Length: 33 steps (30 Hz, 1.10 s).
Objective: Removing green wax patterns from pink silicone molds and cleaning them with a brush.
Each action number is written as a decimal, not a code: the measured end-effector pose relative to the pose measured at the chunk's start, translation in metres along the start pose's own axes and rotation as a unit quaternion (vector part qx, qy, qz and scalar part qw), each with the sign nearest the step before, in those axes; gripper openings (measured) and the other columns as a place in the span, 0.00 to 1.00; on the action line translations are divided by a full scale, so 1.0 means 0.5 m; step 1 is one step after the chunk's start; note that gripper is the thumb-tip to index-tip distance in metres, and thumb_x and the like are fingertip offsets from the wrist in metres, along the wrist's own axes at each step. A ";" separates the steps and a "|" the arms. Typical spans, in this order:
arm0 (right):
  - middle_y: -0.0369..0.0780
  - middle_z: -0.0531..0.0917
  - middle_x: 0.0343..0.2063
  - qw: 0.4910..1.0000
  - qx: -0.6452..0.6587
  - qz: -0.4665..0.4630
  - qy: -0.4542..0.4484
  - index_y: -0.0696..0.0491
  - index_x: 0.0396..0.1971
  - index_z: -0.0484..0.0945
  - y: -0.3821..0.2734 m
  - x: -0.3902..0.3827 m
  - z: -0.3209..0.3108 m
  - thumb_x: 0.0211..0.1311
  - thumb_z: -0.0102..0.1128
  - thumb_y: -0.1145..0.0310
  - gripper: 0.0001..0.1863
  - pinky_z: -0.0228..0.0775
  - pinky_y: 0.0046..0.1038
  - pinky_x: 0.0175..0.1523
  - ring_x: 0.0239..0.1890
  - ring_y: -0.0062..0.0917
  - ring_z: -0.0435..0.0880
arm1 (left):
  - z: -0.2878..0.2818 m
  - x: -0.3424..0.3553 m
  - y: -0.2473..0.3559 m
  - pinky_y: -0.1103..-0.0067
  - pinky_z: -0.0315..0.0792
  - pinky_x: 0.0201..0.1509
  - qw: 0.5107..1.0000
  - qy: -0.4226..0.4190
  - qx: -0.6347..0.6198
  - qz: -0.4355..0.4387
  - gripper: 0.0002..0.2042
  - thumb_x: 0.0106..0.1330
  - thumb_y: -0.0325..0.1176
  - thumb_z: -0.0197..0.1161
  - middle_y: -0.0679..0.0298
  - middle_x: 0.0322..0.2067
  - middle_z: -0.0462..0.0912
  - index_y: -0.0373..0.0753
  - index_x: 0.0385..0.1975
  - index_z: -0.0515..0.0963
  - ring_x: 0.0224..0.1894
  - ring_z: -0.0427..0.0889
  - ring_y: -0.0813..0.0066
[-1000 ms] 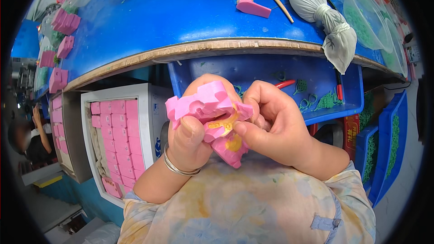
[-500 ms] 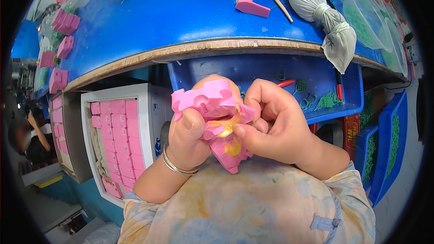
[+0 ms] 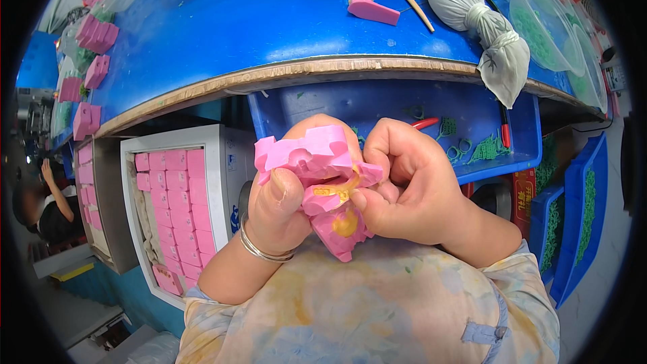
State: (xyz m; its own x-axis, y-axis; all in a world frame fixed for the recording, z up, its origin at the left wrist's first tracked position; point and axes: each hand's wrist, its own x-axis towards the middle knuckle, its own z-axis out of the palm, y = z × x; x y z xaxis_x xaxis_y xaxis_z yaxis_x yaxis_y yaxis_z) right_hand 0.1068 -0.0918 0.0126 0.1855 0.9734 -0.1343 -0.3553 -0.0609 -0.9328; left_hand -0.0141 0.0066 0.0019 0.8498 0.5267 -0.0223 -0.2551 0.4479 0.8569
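Both of my hands meet below the bench edge, close to my chest. My left hand [image 3: 280,205], with a metal bangle at the wrist, grips a pink rubber mould [image 3: 317,162] that is split open into two halves. A small yellow piece [image 3: 337,192] lies between the halves, and a yellow patch shows on the lower half [image 3: 344,226]. My right hand [image 3: 404,189] pinches at that yellow piece with thumb and fingertips, while its other fingers press against the mould.
A blue workbench [image 3: 269,20] carries a pink mould half [image 3: 372,8], a wooden stick [image 3: 411,3], a tied grey cloth bag [image 3: 485,27] and pink moulds [image 3: 94,54] at the left. A white box [image 3: 172,195] of pink moulds stands below left. Blue trays [image 3: 512,135] hold green bits. A person [image 3: 47,202] sits far left.
The upper half of the pink mould has been bent a little further open, and my right fingers have shifted onto the yellow piece inside. The hands stay in the same place.
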 end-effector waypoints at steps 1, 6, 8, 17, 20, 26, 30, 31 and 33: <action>0.26 0.59 0.17 1.000 0.000 0.000 0.001 0.51 0.20 0.59 0.001 0.000 -0.001 0.45 0.59 0.79 0.15 0.43 0.13 0.21 0.18 0.06 0.53 | -0.007 -0.001 0.003 0.84 0.69 0.34 0.998 -0.037 -0.025 -0.041 0.36 0.46 0.66 0.58 0.65 0.30 0.74 0.34 0.36 0.68 0.32 0.74 0.80; 0.26 0.59 0.17 1.000 -0.001 -0.008 -0.010 0.51 0.21 0.59 0.003 -0.001 -0.003 0.45 0.60 0.79 0.15 0.43 0.13 0.22 0.19 0.06 0.53 | -0.017 -0.002 -0.002 0.84 0.69 0.33 0.998 -0.052 -0.023 -0.034 0.36 0.47 0.66 0.57 0.65 0.30 0.74 0.34 0.37 0.68 0.32 0.73 0.80; 0.26 0.59 0.16 1.000 -0.002 -0.014 -0.004 0.52 0.22 0.60 0.006 0.000 -0.004 0.45 0.60 0.78 0.14 0.44 0.13 0.22 0.18 0.06 0.53 | -0.016 -0.002 -0.001 0.84 0.68 0.33 0.997 -0.062 -0.015 -0.032 0.35 0.47 0.66 0.57 0.65 0.30 0.73 0.34 0.37 0.68 0.32 0.73 0.80; 0.28 0.66 0.16 0.986 -0.128 -0.101 0.040 0.55 0.27 0.67 0.007 0.002 -0.006 0.51 0.61 0.73 0.10 0.52 0.14 0.21 0.17 0.09 0.60 | 0.001 0.000 -0.008 0.85 0.67 0.35 0.999 0.000 0.044 0.019 0.33 0.54 0.61 0.54 0.65 0.32 0.72 0.33 0.43 0.62 0.34 0.72 0.80; 0.30 0.67 0.17 0.965 -0.201 -0.159 0.063 0.56 0.26 0.67 0.012 0.002 -0.009 0.53 0.59 0.73 0.08 0.55 0.15 0.22 0.18 0.10 0.63 | 0.004 0.003 -0.011 0.84 0.68 0.35 0.998 0.015 0.056 0.027 0.33 0.54 0.61 0.54 0.64 0.31 0.73 0.33 0.43 0.62 0.33 0.73 0.80; 0.33 0.72 0.21 0.990 -0.048 -0.129 0.033 0.56 0.27 0.66 0.024 0.000 -0.010 0.58 0.55 0.73 0.07 0.59 0.14 0.25 0.21 0.09 0.67 | 0.000 0.005 -0.016 0.82 0.70 0.31 0.999 0.003 0.008 0.031 0.36 0.51 0.64 0.55 0.60 0.28 0.75 0.34 0.42 0.60 0.28 0.74 0.78; 0.34 0.76 0.24 0.993 0.109 -0.053 -0.003 0.55 0.29 0.64 0.016 -0.005 -0.012 0.60 0.52 0.72 0.06 0.64 0.14 0.30 0.26 0.10 0.73 | -0.009 0.006 -0.016 0.82 0.70 0.30 0.999 -0.020 -0.009 0.028 0.37 0.49 0.65 0.56 0.60 0.27 0.75 0.34 0.43 0.59 0.28 0.75 0.77; 0.34 0.76 0.24 0.993 0.109 -0.053 -0.002 0.55 0.29 0.64 0.018 -0.006 -0.012 0.60 0.52 0.72 0.06 0.64 0.14 0.30 0.26 0.10 0.73 | -0.010 0.005 -0.018 0.82 0.70 0.31 0.999 -0.027 -0.027 0.027 0.37 0.49 0.65 0.56 0.60 0.28 0.75 0.34 0.42 0.59 0.29 0.75 0.77; 0.35 0.77 0.25 0.986 0.153 -0.061 -0.004 0.55 0.30 0.64 0.025 -0.007 -0.012 0.61 0.52 0.72 0.06 0.66 0.14 0.32 0.29 0.12 0.76 | -0.009 0.003 -0.015 0.82 0.70 0.31 0.999 -0.024 -0.028 0.015 0.38 0.48 0.65 0.58 0.60 0.28 0.75 0.34 0.43 0.59 0.29 0.75 0.77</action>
State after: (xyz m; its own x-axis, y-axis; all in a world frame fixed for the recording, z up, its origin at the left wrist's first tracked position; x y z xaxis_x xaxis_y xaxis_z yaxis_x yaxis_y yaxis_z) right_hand 0.1070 -0.0974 -0.0005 0.2362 0.9714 -0.0239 -0.5904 0.1240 -0.7976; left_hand -0.0129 0.0074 -0.0068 0.8618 0.5065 0.0294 -0.3055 0.4719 0.8270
